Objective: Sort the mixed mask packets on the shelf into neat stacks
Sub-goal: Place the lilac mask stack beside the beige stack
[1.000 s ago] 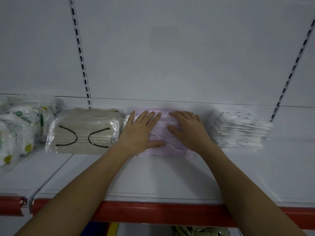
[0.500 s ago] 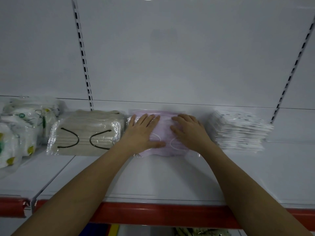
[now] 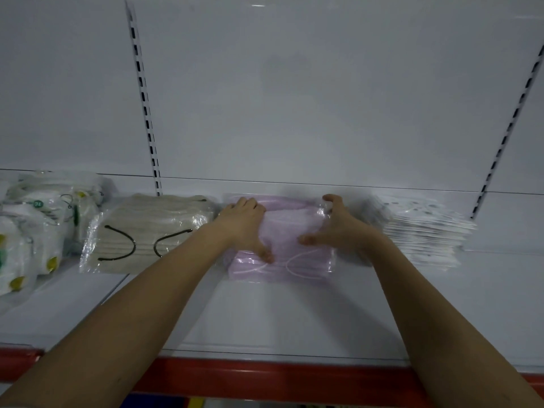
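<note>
Both hands are on the pink mask packets (image 3: 282, 245) at the middle of the shelf (image 3: 294, 319), and the grip has changed: a moment ago the palms lay flat on top, now they bracket the stack from its two sides. The left hand (image 3: 245, 228) wraps the left edge, fingers curled over the far corner and thumb down on the near face. The right hand (image 3: 338, 228) is spread wide at the right edge, thumb reaching across the top; whether its fingers actually press the plastic cannot be told (that side is blurred). It looks like a squaring-up squeeze, so the pink pile is probably near done. The beige packets (image 3: 147, 234) sit just left of it, almost touching, and the white packets (image 3: 426, 231) lie near on the right, fanned and uneven. At far left the green-and-yellow packets (image 3: 32, 225) remain a loose heap, likely the next job.
</note>
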`<state>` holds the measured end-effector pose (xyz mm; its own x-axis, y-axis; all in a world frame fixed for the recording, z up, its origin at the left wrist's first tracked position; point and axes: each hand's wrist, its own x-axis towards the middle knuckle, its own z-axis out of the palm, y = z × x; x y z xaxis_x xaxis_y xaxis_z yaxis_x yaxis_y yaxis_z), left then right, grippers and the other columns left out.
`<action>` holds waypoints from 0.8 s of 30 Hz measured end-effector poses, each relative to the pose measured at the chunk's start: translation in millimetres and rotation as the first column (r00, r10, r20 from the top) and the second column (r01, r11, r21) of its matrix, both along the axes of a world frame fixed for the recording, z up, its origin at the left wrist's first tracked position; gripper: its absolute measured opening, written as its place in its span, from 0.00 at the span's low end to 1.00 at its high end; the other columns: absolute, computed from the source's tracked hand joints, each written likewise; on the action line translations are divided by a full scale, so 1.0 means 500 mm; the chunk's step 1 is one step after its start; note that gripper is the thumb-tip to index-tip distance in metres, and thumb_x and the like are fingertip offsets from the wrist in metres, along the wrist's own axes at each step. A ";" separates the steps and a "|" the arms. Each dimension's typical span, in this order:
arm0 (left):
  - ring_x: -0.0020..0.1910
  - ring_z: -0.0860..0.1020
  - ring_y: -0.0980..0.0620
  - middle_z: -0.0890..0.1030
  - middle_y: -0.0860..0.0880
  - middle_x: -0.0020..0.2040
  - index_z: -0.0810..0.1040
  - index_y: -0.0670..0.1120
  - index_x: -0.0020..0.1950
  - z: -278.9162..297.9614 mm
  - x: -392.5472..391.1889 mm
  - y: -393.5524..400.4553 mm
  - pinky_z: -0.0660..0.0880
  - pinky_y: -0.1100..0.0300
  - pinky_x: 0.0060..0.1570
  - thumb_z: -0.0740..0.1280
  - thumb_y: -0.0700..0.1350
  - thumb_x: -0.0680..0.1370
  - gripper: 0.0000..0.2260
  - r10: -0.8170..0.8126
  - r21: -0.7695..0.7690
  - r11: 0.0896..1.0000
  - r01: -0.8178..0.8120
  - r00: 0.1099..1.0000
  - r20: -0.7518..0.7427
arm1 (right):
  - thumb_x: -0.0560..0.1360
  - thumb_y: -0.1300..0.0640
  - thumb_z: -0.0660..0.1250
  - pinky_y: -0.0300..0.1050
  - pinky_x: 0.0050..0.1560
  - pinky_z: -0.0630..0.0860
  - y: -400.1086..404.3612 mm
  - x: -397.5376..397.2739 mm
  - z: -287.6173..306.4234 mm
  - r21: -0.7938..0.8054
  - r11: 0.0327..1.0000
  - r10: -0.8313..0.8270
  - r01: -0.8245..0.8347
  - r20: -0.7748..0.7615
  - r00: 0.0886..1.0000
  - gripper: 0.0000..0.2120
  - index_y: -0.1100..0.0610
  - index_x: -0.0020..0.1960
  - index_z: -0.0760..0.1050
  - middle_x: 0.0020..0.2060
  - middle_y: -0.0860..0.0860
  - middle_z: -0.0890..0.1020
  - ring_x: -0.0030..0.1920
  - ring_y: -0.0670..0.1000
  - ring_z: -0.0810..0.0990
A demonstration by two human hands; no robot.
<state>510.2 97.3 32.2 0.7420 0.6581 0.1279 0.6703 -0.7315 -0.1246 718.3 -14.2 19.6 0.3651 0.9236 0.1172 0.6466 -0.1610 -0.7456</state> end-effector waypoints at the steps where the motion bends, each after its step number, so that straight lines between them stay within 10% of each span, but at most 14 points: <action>1: 0.68 0.65 0.46 0.69 0.47 0.67 0.67 0.46 0.71 0.003 0.006 0.000 0.65 0.49 0.65 0.75 0.71 0.60 0.47 0.006 0.000 1.000 -0.006 1.000 -0.021 | 0.54 0.45 0.85 0.53 0.67 0.73 0.000 0.006 -0.014 -0.016 0.999 0.032 -0.033 -0.044 0.998 0.63 0.47 0.76 0.48 0.69 0.57 0.68 0.64 0.56 0.75; 7: 0.61 0.77 0.46 0.79 0.50 0.64 0.65 0.52 0.72 0.012 0.013 0.001 0.71 0.56 0.50 0.78 0.65 0.61 0.44 -0.031 -0.037 0.999 0.031 1.000 0.006 | 0.65 0.61 0.82 0.41 0.54 0.78 0.001 0.008 -0.057 0.103 0.992 0.096 -0.073 -0.247 0.964 0.54 0.56 0.77 0.47 0.63 0.52 0.74 0.57 0.48 0.78; 10: 0.57 0.78 0.45 0.80 0.50 0.60 0.66 0.52 0.68 0.014 0.008 -0.005 0.68 0.57 0.45 0.78 0.62 0.63 0.39 -0.038 -0.038 0.999 0.039 0.999 0.034 | 0.75 0.43 0.70 0.43 0.35 0.78 -0.001 0.026 -0.037 0.169 0.985 0.136 -0.032 -0.653 0.745 0.31 0.61 0.69 0.68 0.48 0.53 0.82 0.39 0.47 0.83; 13: 0.57 0.78 0.45 0.80 0.52 0.59 0.69 0.53 0.63 0.018 -0.001 -0.006 0.69 0.56 0.46 0.77 0.63 0.64 0.33 -0.064 0.028 0.998 0.062 0.996 0.063 | 0.81 0.36 0.53 0.41 0.33 0.75 0.002 0.037 -0.028 0.159 0.976 0.054 0.150 -0.842 0.537 0.29 0.59 0.45 0.78 0.34 0.54 0.83 0.31 0.49 0.81; 17: 0.58 0.78 0.46 0.80 0.53 0.59 0.71 0.54 0.64 0.034 -0.009 0.011 0.67 0.57 0.46 0.77 0.61 0.64 0.32 -0.062 0.039 0.998 0.058 0.990 0.123 | 0.83 0.37 0.47 0.49 0.56 0.76 0.032 0.019 -0.051 0.167 0.983 0.106 0.082 -0.864 0.492 0.31 0.56 0.63 0.78 0.58 0.54 0.84 0.59 0.53 0.81; 24: 0.73 0.57 0.50 0.60 0.52 0.75 0.74 0.49 0.67 0.013 -0.004 0.032 0.70 0.48 0.65 0.79 0.60 0.61 0.37 -0.132 0.120 0.986 0.117 0.983 0.127 | 0.83 0.40 0.50 0.51 0.64 0.75 0.047 0.014 -0.065 0.167 0.985 0.113 0.042 -0.807 0.579 0.27 0.56 0.68 0.76 0.62 0.55 0.81 0.65 0.56 0.78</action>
<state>508.3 113.3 38.8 0.7885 0.5374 0.2991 0.5908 -0.7970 -0.1255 725.1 9.5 -13.0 0.3456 0.9355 -0.0739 -0.2391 0.0116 -0.9709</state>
